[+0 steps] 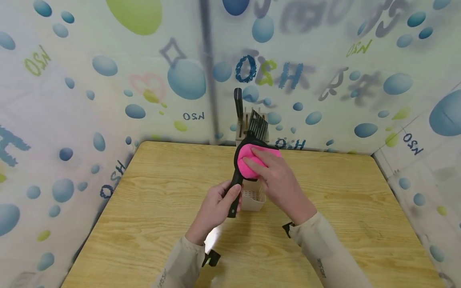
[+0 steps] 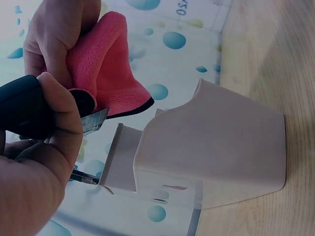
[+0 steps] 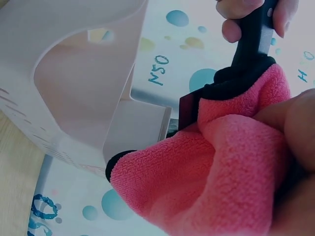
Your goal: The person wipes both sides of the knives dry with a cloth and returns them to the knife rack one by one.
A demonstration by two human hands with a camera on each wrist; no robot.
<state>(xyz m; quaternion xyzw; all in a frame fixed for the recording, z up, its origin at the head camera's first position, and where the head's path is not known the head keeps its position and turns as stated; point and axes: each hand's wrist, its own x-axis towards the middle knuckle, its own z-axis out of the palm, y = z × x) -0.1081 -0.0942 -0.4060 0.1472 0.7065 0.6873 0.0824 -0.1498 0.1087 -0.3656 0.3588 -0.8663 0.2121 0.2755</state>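
Note:
My left hand grips the black handle of a knife. In the left wrist view a short corner of its metal blade shows beside the handle, with the rest hidden by a pink cloth with black edging. My right hand holds that cloth folded around the blade, fingers pressed into it. Just beyond the cloth in the head view, a dark slatted piece overlaps a pale knife holder, which stands upright on the table behind both hands.
Another black-handled knife sticks up from the holder's back part. The wooden table meets a patterned backdrop with blue and green dots close behind the holder. Further patterned panels stand at left and right.

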